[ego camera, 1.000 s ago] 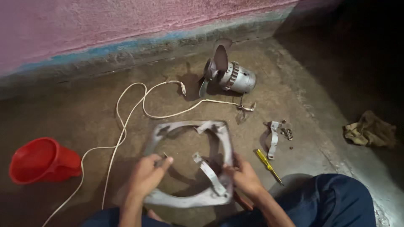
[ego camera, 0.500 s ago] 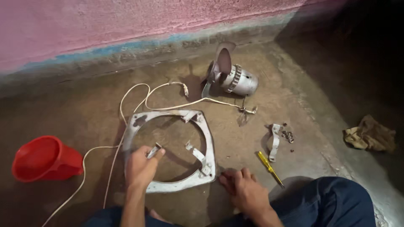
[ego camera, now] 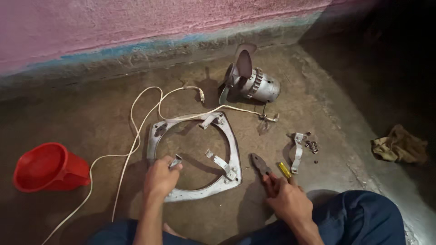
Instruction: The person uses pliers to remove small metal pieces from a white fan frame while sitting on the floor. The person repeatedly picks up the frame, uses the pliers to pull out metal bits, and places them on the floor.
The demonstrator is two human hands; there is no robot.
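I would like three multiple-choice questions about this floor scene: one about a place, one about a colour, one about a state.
1. Where does the red jug lie?
A. far left of the metal frame
B. inside the frame
C. beside the cloth

2. What colour is the cord on the floor?
A. black
B. white
C. green

3. What is the right hand doing?
A. resting flat and empty
B. holding the fan motor
C. gripping pliers

Answers:
1 A, the jug lies on its side at the left edge, apart from the frame.
2 B, the cord runs pale white across the concrete.
3 C, the fingers close on the handles and the dark jaws point away; the left hand holds the frame's bracket.
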